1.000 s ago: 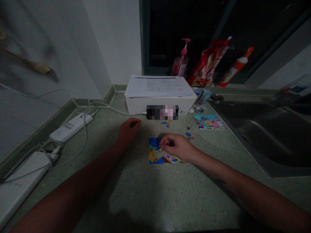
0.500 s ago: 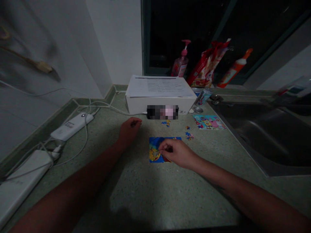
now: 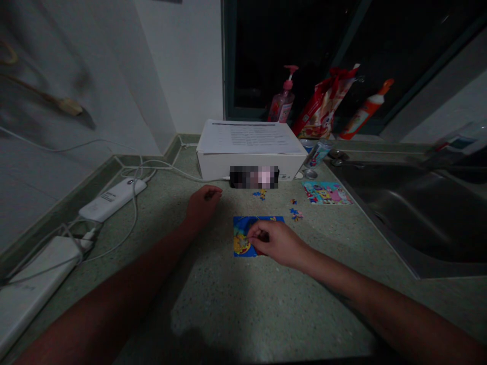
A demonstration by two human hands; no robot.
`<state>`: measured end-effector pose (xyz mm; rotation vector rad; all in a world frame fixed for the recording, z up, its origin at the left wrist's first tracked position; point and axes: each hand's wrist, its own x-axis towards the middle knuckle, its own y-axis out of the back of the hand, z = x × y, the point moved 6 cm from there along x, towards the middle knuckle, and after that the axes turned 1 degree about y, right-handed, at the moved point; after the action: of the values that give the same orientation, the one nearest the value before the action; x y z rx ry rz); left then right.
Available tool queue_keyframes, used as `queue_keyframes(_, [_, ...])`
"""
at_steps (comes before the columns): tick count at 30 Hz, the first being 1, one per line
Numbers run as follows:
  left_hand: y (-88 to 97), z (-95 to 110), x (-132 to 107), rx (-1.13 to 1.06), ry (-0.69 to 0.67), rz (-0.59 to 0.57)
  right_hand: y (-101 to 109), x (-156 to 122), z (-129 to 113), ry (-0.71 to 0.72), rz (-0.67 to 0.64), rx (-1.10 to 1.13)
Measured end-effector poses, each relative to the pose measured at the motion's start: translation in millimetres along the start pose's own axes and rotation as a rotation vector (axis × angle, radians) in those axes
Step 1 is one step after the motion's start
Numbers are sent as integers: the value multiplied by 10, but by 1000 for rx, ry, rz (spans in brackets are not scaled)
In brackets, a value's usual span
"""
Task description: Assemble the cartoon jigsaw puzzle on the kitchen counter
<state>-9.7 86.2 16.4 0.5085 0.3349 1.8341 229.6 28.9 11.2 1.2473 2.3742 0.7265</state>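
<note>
A small blue and yellow jigsaw puzzle (image 3: 242,234) lies on the speckled counter (image 3: 228,304). My right hand (image 3: 276,242) rests on top of it with its fingers pinched together on a puzzle piece at the puzzle's middle. To the left of the puzzle, my left hand (image 3: 201,204) lies on the counter, its fingers curled around something small that I cannot make out. Loose puzzle pieces (image 3: 259,193) lie behind the puzzle, with a few more pieces (image 3: 296,213) to the right.
A white box (image 3: 247,152) topped with a printed sheet stands behind the puzzle. A picture card (image 3: 327,192) and a can (image 3: 318,152) lie right of it. The steel sink (image 3: 418,213) fills the right. Chargers and cables (image 3: 110,197) lie left. Bottles (image 3: 281,104) line the sill.
My right hand has slid down and left over the puzzle, covering more of it. My left hand has stayed in place.
</note>
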Motion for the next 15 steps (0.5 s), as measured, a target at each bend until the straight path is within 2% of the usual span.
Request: queue_keyframes(15, [-2, 14, 6, 9, 11, -4, 9, -7, -15, 18, -1, 4])
